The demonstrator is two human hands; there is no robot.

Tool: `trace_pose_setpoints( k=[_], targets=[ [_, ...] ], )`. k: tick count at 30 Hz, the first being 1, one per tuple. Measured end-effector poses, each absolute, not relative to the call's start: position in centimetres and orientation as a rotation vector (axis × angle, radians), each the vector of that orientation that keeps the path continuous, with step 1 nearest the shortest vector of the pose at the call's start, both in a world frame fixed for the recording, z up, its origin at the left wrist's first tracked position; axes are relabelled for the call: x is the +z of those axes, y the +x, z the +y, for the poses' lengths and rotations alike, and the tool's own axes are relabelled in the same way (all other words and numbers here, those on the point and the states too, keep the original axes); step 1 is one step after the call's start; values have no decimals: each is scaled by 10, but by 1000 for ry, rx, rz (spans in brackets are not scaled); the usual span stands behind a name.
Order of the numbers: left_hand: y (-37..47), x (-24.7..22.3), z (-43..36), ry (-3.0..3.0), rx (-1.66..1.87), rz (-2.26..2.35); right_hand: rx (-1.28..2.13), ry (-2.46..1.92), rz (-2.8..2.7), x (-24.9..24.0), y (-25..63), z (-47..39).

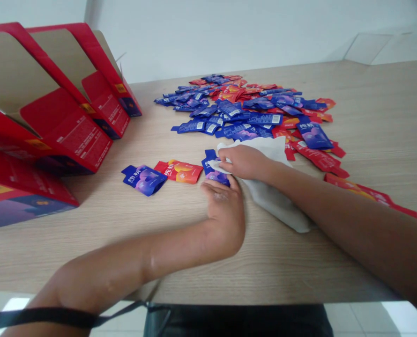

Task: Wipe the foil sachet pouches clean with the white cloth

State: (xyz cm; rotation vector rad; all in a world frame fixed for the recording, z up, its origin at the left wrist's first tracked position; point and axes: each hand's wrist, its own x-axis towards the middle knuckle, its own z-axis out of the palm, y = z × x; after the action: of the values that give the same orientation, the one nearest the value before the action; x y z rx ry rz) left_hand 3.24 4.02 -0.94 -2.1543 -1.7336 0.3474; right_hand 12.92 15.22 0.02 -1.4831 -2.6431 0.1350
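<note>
A small blue pouch with purple fruit printed on it lies flat on the table in front of me. My left hand has its fingers on the pouch's lower edge, pinning or pinching it. A white cloth is bunched in my right hand, and its tip rests on the pouch's face; the rest of the cloth spreads over the table under my right forearm. To the left lie a red pouch with orange fruit and another blue pouch, in a row.
A large pile of blue and red pouches spreads across the back of the wooden table. Several open red boxes stand along the left. Loose red pouches lie at the right. A white wall is behind.
</note>
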Motion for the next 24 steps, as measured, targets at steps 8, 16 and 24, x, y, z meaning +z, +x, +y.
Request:
trace_pose_setpoints(
  k=[8,16,24],
  targets=[
    [33,-8,39,-2184,300,-1770,-34,-1527,-2514,2,129,145],
    [34,-6,40,-2245,238,-1827,158,-1366,-2682,5,117,137],
    [34,-9,40,-2201,288,-1807,59,-1556,-2638,0,130,152]
  ],
)
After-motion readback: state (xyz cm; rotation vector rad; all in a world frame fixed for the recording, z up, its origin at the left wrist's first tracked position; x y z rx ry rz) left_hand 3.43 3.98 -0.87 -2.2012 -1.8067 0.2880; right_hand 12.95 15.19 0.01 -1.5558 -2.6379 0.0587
